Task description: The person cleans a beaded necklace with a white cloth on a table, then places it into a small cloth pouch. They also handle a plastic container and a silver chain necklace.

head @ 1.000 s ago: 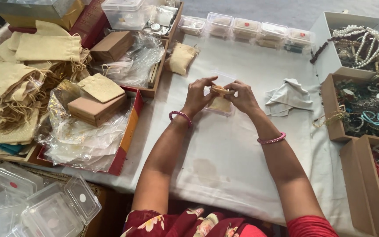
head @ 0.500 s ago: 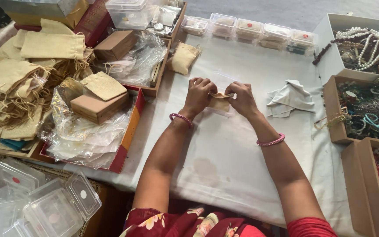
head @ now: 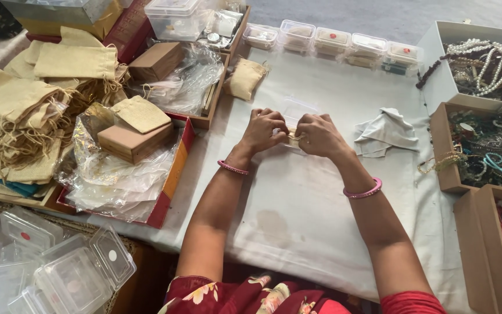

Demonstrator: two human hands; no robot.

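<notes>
Over the clear plastic box, a small tan pouch is pinched by the left hand and right hand; it should be pressed in gently.

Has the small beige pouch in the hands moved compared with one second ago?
Yes. The beige pouch has gone down into the clear plastic box on the white cloth; both hands now press over it, nearly hiding it.

Small tan pouch, mostly hidden btwn hands
</notes>
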